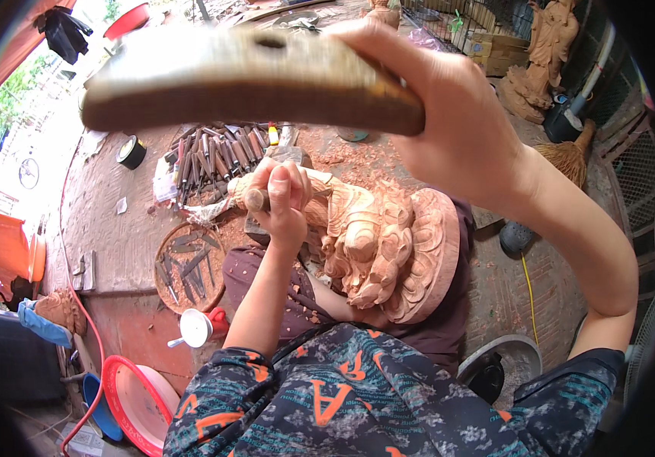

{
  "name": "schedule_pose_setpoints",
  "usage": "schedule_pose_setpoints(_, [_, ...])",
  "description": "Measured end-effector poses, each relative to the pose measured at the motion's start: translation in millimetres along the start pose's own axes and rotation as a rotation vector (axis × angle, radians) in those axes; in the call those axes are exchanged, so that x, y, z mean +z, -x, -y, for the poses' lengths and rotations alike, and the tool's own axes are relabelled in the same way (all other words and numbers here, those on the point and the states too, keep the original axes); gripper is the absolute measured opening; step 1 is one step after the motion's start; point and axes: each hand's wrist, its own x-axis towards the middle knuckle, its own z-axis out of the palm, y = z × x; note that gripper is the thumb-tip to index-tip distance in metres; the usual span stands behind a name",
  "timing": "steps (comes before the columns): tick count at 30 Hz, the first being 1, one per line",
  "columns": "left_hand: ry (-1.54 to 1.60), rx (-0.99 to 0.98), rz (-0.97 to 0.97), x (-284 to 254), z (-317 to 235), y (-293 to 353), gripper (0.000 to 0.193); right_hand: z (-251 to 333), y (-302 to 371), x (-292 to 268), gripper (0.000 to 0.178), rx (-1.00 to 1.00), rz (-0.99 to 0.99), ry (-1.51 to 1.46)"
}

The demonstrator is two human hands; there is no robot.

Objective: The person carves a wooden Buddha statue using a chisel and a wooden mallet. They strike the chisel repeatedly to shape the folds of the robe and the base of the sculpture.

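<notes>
Across the person's lap, in the head view, lies one carved wooden figure (365, 236), its round base (443, 251) edging the right thigh. The left hand (285, 199) is closed around one tool handle (256, 200); the right hand (457, 122) is wrapped around one wooden block (251, 87) held high, open air between block and handle. One round tray (158, 266) holds dark blades (190, 264); one grey basin (528, 355) holds something black (487, 377).

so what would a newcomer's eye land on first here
First, the blurred, thick wooden block raised across the upper view in the right hand. Next, the pale carved wooden figure lying mid-view, with the left hand gripping a wooden handle at its left. Then the heap of brown-handled tools beyond that hand.
</notes>
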Motion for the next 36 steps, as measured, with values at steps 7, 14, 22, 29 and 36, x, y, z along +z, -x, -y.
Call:
schedule_pose_setpoints(7, [-0.054,0.019,-0.056,-1.5,7.2,10.5,0.03,0.3,10.5,13.4,0.035,-0.096,-0.06,0.112])
schedule_pose_setpoints(14, [-0.042,0.052,-0.213,-17.9,27.6,23.8,0.019,3.4,18.1,4.9,0.035,-0.125,0.101,0.262])
schedule_pose_setpoints(22, [-1.028,0.439,0.146,-47.8,34.2,45.8,0.03,-6.3,41.2,10.5,0.025,-0.107,0.089,0.311])
schedule_pose_setpoints(29, [-0.174,-0.225,0.063,-19.7,12.8,35.0,0.016,-16.9,61.3,18.4,0.031,-0.049,0.107,0.201])
schedule_pose_setpoints(36, [-0.671,0.224,0.254,7.4,5.9,17.5,0.022,-16.2,68.2,16.6,0.034,-0.068,0.116,0.195])
